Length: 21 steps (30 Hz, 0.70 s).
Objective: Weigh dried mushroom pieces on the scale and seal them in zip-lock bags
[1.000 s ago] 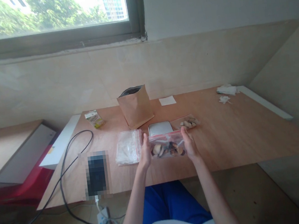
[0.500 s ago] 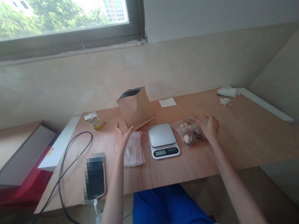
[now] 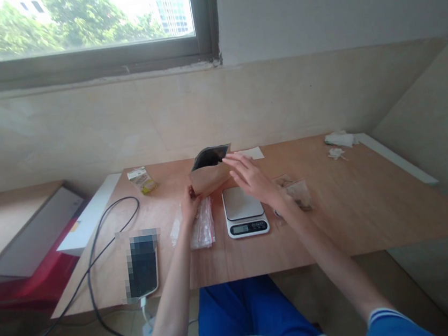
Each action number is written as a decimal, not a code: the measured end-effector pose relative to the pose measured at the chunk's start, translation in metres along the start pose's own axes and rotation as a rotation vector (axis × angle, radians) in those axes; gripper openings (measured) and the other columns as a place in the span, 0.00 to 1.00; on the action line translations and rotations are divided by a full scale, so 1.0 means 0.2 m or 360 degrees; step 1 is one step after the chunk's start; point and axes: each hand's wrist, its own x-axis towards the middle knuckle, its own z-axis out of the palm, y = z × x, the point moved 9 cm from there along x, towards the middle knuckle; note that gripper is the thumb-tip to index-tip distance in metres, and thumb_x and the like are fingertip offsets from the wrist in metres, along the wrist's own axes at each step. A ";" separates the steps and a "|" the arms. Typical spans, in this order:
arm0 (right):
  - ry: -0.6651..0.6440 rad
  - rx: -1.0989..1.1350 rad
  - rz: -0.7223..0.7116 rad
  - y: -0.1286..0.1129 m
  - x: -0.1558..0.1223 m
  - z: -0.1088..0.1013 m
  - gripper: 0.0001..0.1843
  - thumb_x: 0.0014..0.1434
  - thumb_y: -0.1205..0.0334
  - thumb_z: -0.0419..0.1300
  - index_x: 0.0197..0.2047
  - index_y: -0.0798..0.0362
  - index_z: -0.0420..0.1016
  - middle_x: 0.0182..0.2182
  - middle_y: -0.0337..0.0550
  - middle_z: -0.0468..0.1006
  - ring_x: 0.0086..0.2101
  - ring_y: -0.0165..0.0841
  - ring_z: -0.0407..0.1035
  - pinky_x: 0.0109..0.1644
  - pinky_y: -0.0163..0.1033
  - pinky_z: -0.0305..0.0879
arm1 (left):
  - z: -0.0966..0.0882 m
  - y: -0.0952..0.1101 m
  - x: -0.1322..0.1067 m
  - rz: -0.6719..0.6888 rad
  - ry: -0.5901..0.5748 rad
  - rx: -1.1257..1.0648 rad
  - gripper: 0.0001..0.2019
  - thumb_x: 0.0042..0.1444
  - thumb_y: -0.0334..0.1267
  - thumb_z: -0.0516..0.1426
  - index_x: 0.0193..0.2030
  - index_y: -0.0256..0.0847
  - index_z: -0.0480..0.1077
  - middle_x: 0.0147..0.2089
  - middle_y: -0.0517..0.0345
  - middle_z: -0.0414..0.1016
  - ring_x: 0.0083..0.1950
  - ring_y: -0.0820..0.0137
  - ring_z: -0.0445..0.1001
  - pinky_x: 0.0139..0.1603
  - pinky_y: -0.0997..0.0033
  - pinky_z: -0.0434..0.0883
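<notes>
My left hand (image 3: 191,199) grips the lower corner of a brown paper pouch (image 3: 209,176) and tilts it toward me, so its dark open mouth shows. My right hand (image 3: 249,177) hovers open, fingers spread, just right of the pouch mouth and above a small digital scale (image 3: 244,211). A pile of clear zip bags with red strips (image 3: 198,226) lies under my left wrist. A filled zip bag with brown pieces (image 3: 297,192) rests on the wooden table (image 3: 353,207) right of the scale.
A phone (image 3: 143,266) on a white cable lies at the front left, with a black cable (image 3: 95,242) looping beside it. A small carton (image 3: 142,179), a white paper slip (image 3: 253,153) and crumpled tissue (image 3: 339,138) lie along the back. A white box (image 3: 88,218) leans at the left edge.
I had the filled zip bag in both hands, then my right hand laid it right of the scale. My left hand has taken the paper pouch and tipped it; my right hand has moved to its mouth.
</notes>
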 end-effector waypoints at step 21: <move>-0.0721 -0.0140 0.0562 0.14 -0.03 0.68 0.18 0.50 0.65 0.63 0.47 0.50 0.73 0.51 0.52 0.72 0.54 0.49 0.62 0.61 0.55 0.51 | 0.06 0.05 0.00 0.0489 -0.0107 0.0470 0.26 0.47 0.25 0.52 0.56 0.39 0.63 0.58 0.46 0.64 0.59 0.62 0.63 0.60 0.60 0.61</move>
